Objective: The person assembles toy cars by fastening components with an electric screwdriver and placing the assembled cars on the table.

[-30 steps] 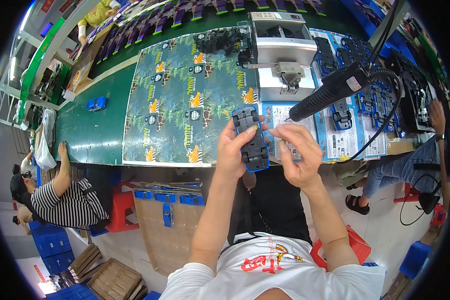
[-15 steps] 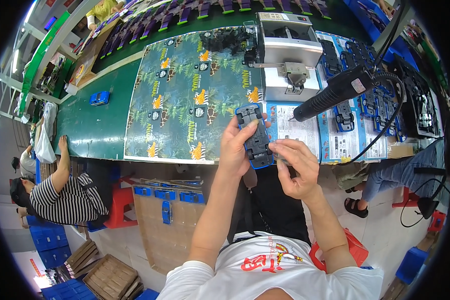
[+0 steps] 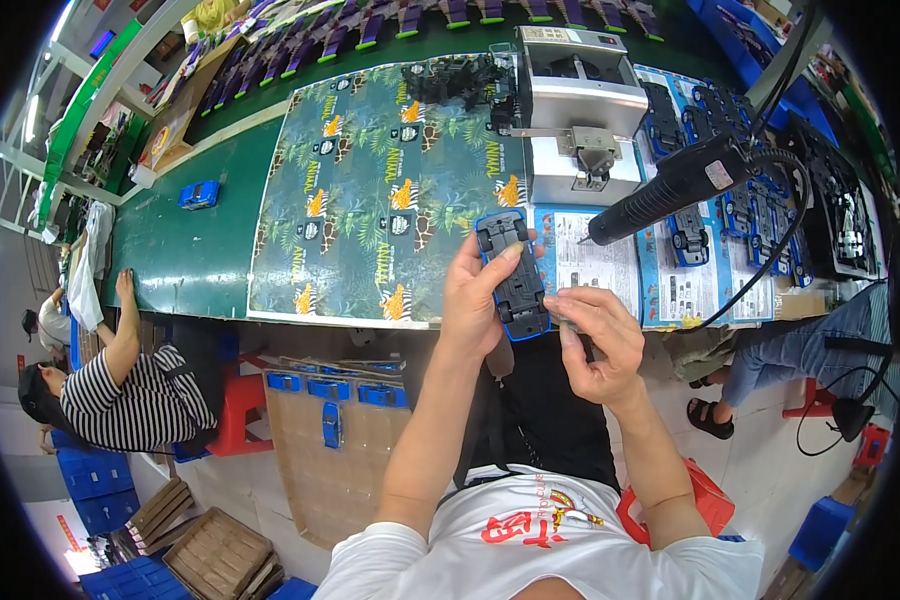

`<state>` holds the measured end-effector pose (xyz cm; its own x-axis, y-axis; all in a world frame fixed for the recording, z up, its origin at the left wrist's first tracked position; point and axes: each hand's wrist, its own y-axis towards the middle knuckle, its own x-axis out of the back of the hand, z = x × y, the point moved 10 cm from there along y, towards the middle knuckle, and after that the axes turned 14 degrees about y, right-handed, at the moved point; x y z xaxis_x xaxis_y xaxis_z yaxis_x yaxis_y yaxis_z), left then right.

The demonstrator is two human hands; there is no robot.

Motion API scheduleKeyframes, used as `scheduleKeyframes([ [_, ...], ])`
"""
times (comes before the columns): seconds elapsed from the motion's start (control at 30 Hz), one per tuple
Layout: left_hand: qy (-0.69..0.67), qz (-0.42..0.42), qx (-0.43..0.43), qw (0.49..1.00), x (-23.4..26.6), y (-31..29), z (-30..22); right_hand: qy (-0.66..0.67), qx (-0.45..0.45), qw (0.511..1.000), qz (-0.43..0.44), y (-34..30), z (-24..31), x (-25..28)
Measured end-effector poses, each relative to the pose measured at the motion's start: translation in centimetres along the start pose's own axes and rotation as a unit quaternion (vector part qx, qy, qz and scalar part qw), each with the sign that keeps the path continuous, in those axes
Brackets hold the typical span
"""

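The left hand (image 3: 475, 300) has its fingers wrapped around a blue toy car (image 3: 513, 275), black underside up; the right hand (image 3: 598, 340) pinches something small at its 5 o'clock, above the green tabletop (image 3: 185, 255) edge.

The left hand (image 3: 475, 300) holds a blue toy car (image 3: 512, 275) upside down, its black underside and wheels facing up, above the near edge of the green desk (image 3: 185, 250). The right hand (image 3: 600, 340) is just beside the car's near end, fingertips pinched on something too small to tell. A black power screwdriver (image 3: 670, 185) hangs over printed cards (image 3: 595, 265) to the right. A leafy printed sheet (image 3: 390, 190) covers the desk, a grey machine (image 3: 580, 120) behind it.
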<state>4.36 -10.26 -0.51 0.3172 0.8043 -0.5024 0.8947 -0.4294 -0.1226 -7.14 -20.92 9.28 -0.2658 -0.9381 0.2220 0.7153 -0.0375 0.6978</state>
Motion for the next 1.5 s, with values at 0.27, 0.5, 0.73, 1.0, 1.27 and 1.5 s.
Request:
scheduleKeyframes([
  [0.27, 0.007, -0.057, 0.06, 0.997, 1.1, -4.4, 0.8, 0.034, -0.036, 0.998, 0.03, -0.8, 0.7, -1.0],
  [0.5, 0.033, -0.111, 0.113, 0.987, 5.2, -12.7, 3.3, 0.128, -0.114, 0.981, 0.086, -5.2, 1.3, -4.6],
  [0.73, -0.018, -0.179, 0.21, 0.961, 10.2, -16.4, 9.2, 0.175, -0.159, 0.964, 0.118, -8.8, 0.1, -8.1],
  [1.0, -0.016, -0.168, 0.194, 0.966, 10.1, -15.5, 8.7, 0.175, -0.167, 0.961, 0.132, -9.5, 0.0, -9.0],
  [1.27, -0.009, -0.172, 0.179, 0.969, 10.4, -15.8, 7.9, 0.155, -0.151, 0.968, 0.128, -7.9, 0.4, -8.7],
  [1.5, 0.019, -0.152, 0.187, 0.97, 9.1, -16.3, 6.4, 0.192, -0.165, 0.958, 0.136, -8.3, 0.9, -7.3],
])
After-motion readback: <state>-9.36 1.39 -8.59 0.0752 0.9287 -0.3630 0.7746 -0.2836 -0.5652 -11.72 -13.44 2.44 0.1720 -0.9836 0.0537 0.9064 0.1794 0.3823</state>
